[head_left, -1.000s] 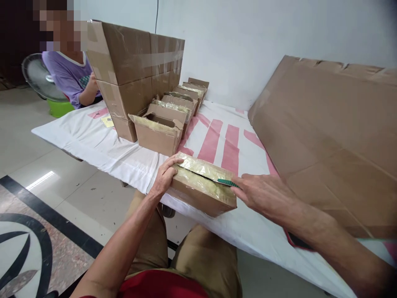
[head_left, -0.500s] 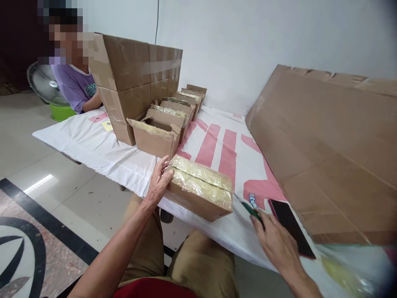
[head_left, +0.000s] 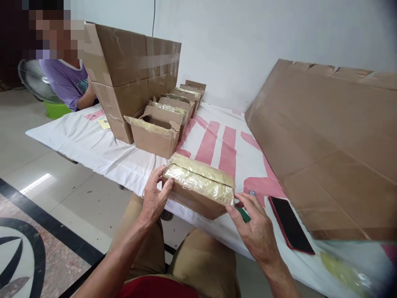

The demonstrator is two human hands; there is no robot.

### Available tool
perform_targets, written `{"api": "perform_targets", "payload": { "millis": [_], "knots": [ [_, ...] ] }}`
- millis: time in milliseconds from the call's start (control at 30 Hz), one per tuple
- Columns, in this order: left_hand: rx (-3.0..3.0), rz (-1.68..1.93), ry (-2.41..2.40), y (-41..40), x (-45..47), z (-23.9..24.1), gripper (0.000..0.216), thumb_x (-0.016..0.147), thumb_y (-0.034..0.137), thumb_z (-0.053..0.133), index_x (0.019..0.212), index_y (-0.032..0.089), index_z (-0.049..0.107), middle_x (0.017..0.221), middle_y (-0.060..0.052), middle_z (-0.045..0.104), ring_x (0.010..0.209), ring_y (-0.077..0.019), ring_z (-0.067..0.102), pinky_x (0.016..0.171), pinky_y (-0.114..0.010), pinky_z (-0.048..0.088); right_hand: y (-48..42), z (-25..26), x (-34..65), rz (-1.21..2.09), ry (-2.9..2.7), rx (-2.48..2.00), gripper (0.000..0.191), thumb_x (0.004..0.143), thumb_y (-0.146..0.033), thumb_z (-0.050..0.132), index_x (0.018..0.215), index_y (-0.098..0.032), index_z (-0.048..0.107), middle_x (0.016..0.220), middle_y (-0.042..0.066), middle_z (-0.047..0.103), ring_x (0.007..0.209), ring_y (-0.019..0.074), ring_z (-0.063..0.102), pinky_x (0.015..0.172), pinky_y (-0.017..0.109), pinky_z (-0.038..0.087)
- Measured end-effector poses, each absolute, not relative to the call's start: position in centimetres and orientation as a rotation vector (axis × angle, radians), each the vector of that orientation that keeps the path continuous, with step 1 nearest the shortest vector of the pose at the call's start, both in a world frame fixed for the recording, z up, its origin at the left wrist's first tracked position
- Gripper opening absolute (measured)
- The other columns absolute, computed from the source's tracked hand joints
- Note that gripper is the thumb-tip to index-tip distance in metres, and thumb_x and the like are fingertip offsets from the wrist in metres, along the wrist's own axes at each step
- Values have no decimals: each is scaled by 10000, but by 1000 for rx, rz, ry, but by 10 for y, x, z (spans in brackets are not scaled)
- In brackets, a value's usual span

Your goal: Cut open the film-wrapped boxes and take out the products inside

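Observation:
A small cardboard box (head_left: 194,198), its top covered with shiny yellowish tape, sits at the table's near edge. The tape is slit lengthwise and the two top flaps stand slightly apart. At the box's left end, my left hand (head_left: 155,198) grips it with the thumb on the near side. My right hand (head_left: 256,227) pinches the right end, thumb and fingers at the corner. Part of a green-handled cutter (head_left: 242,214) shows in the gap between my right thumb and fingers; its blade is hidden, and I cannot tell whether it lies on the cloth or rests in the palm.
An opened box (head_left: 155,138) leads a row of similar ones beside a tall stack of cartons (head_left: 124,62). Right of my hand is a red-edged phone (head_left: 291,225). A large cardboard sheet (head_left: 322,157) stands at right. A person in purple (head_left: 63,80) sits far left.
My right hand has moved left from holding the cutter outside the box to gripping its right end. The slit flaps have parted a little more. My left hand stays on the left end.

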State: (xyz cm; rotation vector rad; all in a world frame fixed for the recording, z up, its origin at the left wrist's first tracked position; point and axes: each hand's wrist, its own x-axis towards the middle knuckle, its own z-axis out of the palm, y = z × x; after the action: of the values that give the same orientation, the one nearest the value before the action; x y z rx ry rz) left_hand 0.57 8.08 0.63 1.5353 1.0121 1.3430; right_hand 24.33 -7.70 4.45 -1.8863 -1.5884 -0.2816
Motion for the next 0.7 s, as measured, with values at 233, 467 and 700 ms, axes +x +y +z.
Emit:
{"api": "perform_targets", "payload": {
  "millis": [233, 467, 700],
  "knots": [
    [1430, 1353, 903, 79, 9, 2, 386, 924, 424, 688, 1259, 235, 652, 1400, -111, 640, 1317, -272, 599, 1123, -425, 468, -68, 34, 223, -381, -1360, -1791, 238, 982, -397, 655, 1154, -234, 638, 1153, 120, 709, 1071, 294, 698, 951, 468, 566],
    [1368, 1279, 838, 85, 0, -5, 322, 828, 475, 770, 1030, 230, 709, 1532, -122, 573, 1451, -340, 509, 1218, -484, 382, -75, 27, 218, -286, -1429, -1630, 77, 961, -186, 601, 988, -258, 607, 1158, 88, 702, 1106, 269, 693, 951, 455, 557],
    [959, 1164, 660, 96, -29, 6, 301, 737, 310, 722, 1023, 227, 760, 1424, -103, 687, 1385, -341, 593, 1171, -513, 458, -88, 17, 219, -360, -1555, -1564, 362, 913, -35, 536, 1165, -256, 671, 1274, 112, 708, 1185, 283, 682, 990, 490, 555]
  ]
}}
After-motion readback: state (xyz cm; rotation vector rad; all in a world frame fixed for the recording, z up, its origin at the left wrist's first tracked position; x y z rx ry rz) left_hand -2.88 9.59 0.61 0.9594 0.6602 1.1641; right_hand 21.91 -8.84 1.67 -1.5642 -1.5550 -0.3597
